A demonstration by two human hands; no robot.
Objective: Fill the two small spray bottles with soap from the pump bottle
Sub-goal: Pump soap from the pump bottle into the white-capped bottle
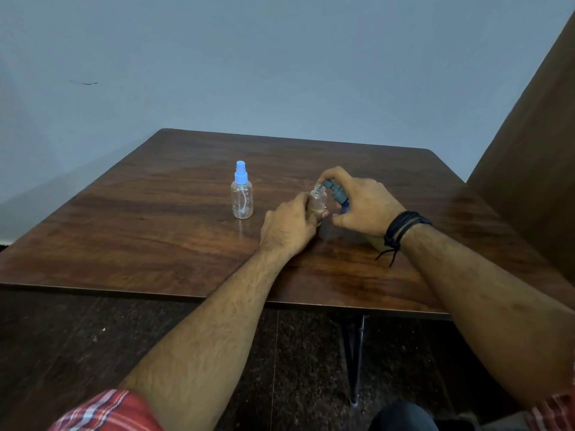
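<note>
While the left hand (287,223) wraps around an uncapped spray bottle (318,202) near the middle of the frame, the right hand (364,203) sits on top of the pump bottle (337,191) just to its right, fingers curled over the grey pump head. So both grips are closed, left one around the little clear bottle, right one on the pump. The pump's nozzle is right at the open neck of that small bottle, pretty much touching the rim as far as one can tell. Most of the pump bottle's body is hidden behind the right hand, only a bit of blue shows under the grey head. Looks like there's some yellowish stuff low in the held bottle, but the fingers cover most of it, so hard to say.

The second spray bottle (242,194) stands upright a bit left of center, apart from the hands, blue spray cap on, clear body. All of it is on a dark wooden bench (155,228). Black cord bracelets (403,227) wrap the right wrist, and red plaid sleeves (105,412) show at the bottom of the frame.
</note>
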